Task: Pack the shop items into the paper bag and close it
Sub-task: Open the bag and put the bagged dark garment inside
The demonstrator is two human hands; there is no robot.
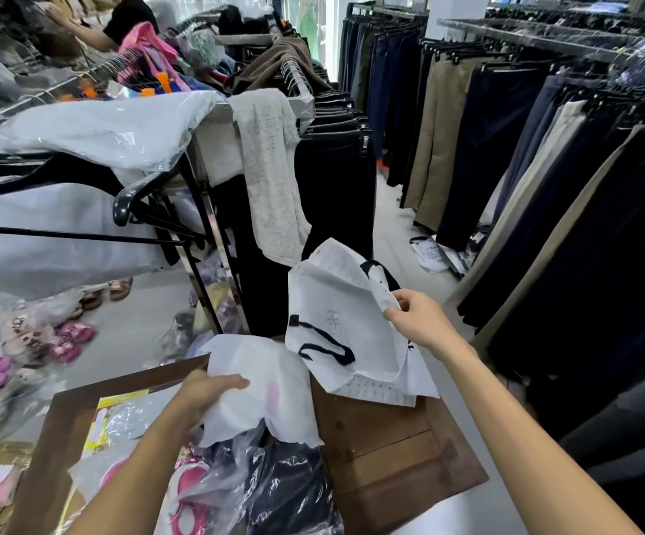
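Observation:
A white paper bag with black ribbon handles stands crumpled on the far edge of a wooden table. My right hand pinches its upper right rim and holds the mouth apart. My left hand grips a white wrapped packet with a faint pink patch, just left of and below the bag. Under the packet lie dark garments in clear plastic and pink items in plastic.
Racks of hanging trousers line the right side. A rack with black hangers and a grey cloth stands ahead on the left. Bagged pink shoes lie on the floor at left. Another person stands far back.

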